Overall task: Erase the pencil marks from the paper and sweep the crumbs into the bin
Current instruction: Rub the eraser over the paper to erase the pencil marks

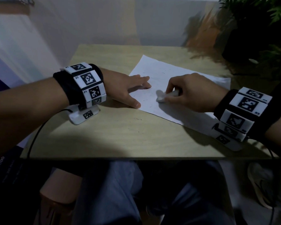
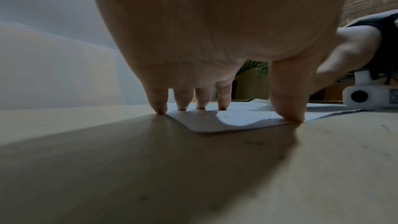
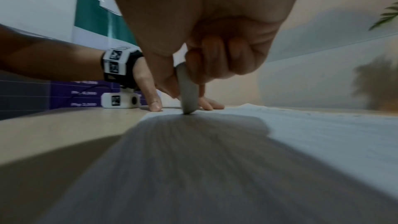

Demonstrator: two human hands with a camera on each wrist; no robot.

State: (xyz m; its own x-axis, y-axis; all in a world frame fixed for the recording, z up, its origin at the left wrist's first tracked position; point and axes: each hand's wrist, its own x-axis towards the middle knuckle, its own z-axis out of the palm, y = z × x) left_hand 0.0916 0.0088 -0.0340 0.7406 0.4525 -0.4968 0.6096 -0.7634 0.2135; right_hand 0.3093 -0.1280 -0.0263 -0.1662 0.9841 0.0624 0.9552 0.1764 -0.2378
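Right hand (image 1: 186, 93) pinches the eraser (image 1: 161, 96) down on the paper (image 1: 165, 73) just beside the left hand's (image 1: 125, 88) flat, spread fingertips (image 2: 160, 108), so hard rubbing could crumple it.

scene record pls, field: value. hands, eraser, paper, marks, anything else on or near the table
left hand: fingers spread, pressing the paper's left corner flat
right hand: pinches the eraser, tip down on the sheet
eraser: pale, upright, its lower end touching the paper
paper: white sheet lying skewed on the table
pencil marks: a few short strokes remain on the sheet
table: light wood, small dark specks near the paper
plant: at the far right corner
bin: not in view
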